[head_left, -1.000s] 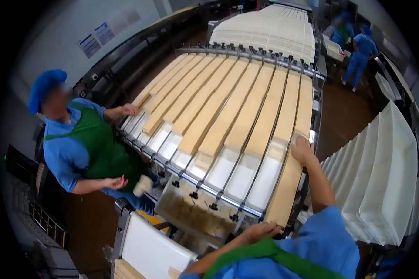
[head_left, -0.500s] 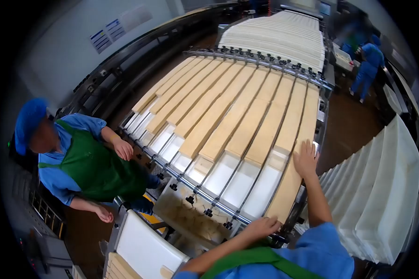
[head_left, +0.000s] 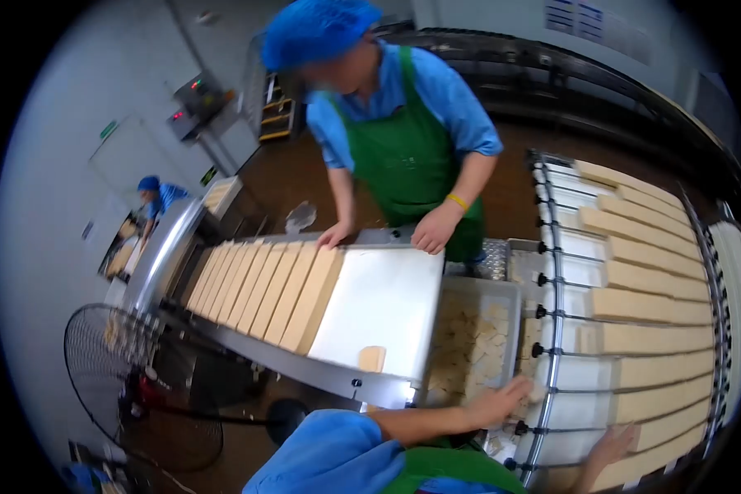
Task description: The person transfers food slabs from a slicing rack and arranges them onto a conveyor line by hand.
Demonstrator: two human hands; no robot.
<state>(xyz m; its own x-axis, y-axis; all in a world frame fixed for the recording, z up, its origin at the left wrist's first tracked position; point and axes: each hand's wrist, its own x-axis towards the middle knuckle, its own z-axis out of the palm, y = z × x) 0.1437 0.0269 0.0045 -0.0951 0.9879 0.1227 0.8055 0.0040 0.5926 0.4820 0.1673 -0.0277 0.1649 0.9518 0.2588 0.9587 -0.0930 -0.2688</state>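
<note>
Lower right of frame, the lowest pale strip (head_left: 660, 461) lies lengthwise roughly left to right, its left end by the nearer right hand (head_left: 611, 446) – loosely open – with the left hand (head_left: 496, 405) farther left, half-curled near a small piece (head_left: 538, 393), grip unclear.

A co-worker (head_left: 403, 140) in a green apron (head_left: 407, 156) stands behind a white belt (head_left: 379, 305) bearing pale slabs (head_left: 259, 288). Beside the belt, the wearer's left hand (head_left: 500, 404) extends near a bin (head_left: 514, 311) of scraps; farther from it, the right hand (head_left: 613, 446) is at railed slabs (head_left: 663, 375).
</note>
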